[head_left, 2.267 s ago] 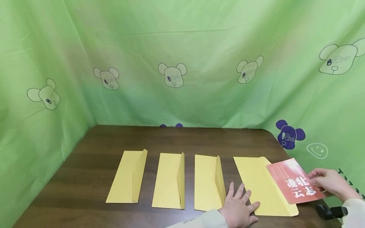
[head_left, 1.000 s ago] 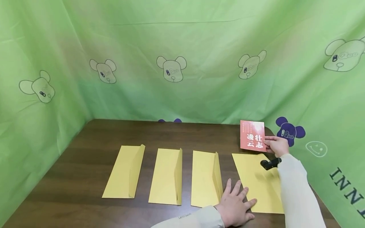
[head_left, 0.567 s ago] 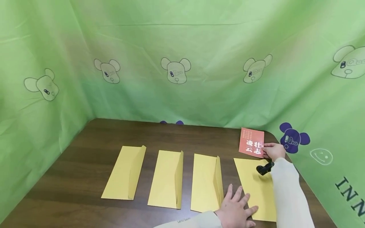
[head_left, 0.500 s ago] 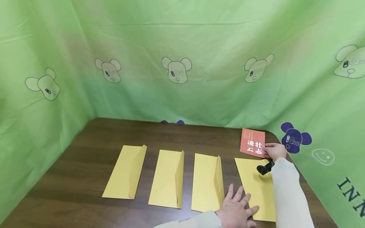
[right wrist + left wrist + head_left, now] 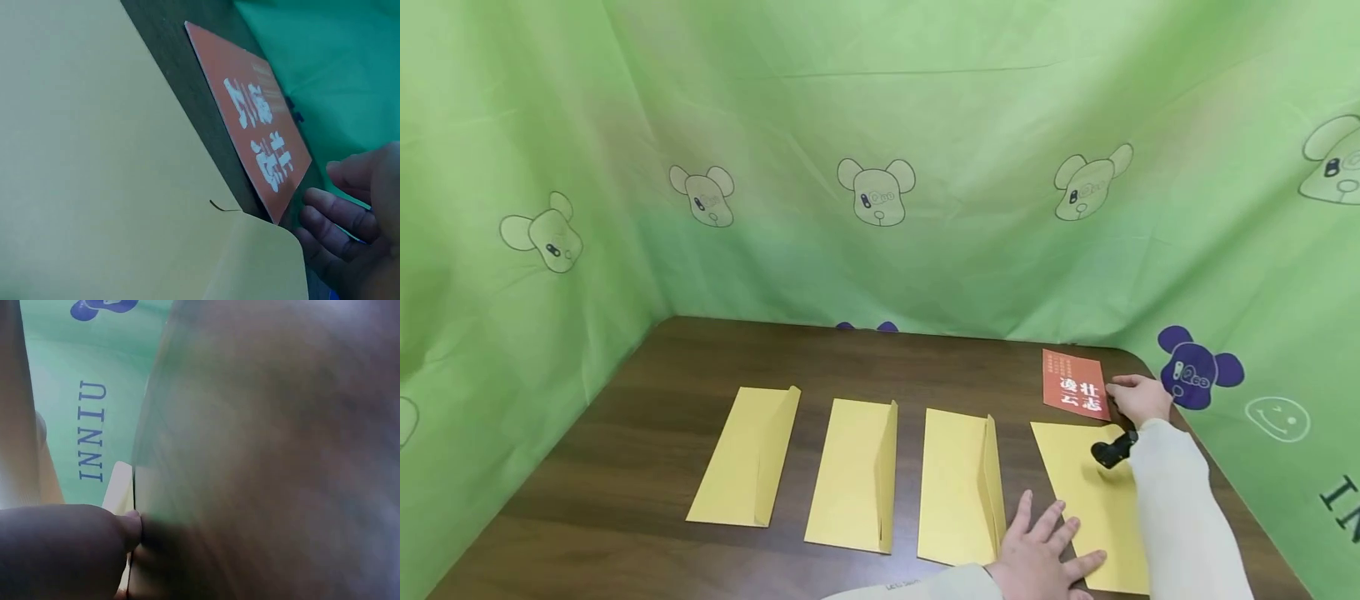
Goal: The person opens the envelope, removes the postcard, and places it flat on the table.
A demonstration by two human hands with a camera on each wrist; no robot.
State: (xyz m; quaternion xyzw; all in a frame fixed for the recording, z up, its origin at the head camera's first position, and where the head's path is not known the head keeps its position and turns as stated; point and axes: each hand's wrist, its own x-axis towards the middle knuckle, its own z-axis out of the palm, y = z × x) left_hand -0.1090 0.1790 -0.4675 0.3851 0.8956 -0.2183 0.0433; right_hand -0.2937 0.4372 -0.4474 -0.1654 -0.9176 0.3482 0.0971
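A red card [image 5: 1075, 385] with white characters lies flat near the table's back right corner. My right hand [image 5: 1141, 400] is just off its right edge; in the right wrist view the thumb and fingertips [image 5: 319, 199] stand apart with nothing between them. Below the card is a yellow envelope [image 5: 1090, 492], its right side hidden under my right sleeve and its flap partly visible in the right wrist view. My left hand [image 5: 1041, 554] lies with spread fingers over that envelope's left edge and beside another yellow envelope [image 5: 955, 487].
Two more yellow envelopes, one at the left [image 5: 737, 458] and one in the middle [image 5: 853, 475], stand in the row with side flaps raised or folded. A black wrist camera [image 5: 1114, 450] hangs over the right envelope. Green printed cloth [image 5: 925, 267] surrounds the brown table [image 5: 700, 567].
My right hand carried the red card from over the right envelope to the back right, laid it down and let go. My left hand has stayed in place; the head view shifted slightly.
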